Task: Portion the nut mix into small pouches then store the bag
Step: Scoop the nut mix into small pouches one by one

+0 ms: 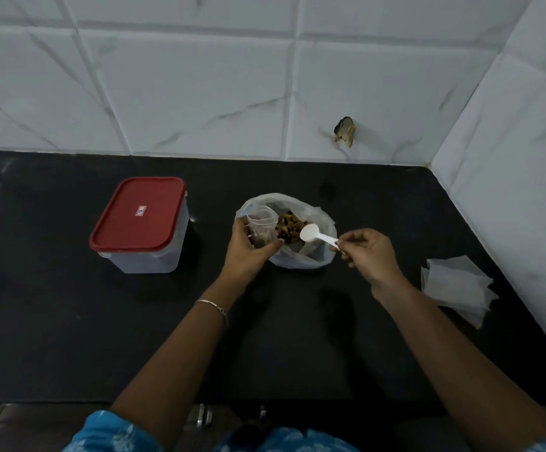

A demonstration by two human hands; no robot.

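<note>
A clear plastic bag (314, 259) of brown nut mix (289, 227) stands open in the middle of the black counter (297, 337). My left hand (248, 252) holds a small clear pouch (261, 223) open at the bag's left rim, with a few nuts showing inside it. My right hand (369, 252) pinches the handle of a white plastic spoon (317, 235). The spoon's bowl hovers over the nut mix and looks empty.
A clear tub with a red lid (137, 215) stands shut to the left of the bag. A pile of several empty pouches (457, 285) lies at the right, near the tiled side wall. White tiles back the counter.
</note>
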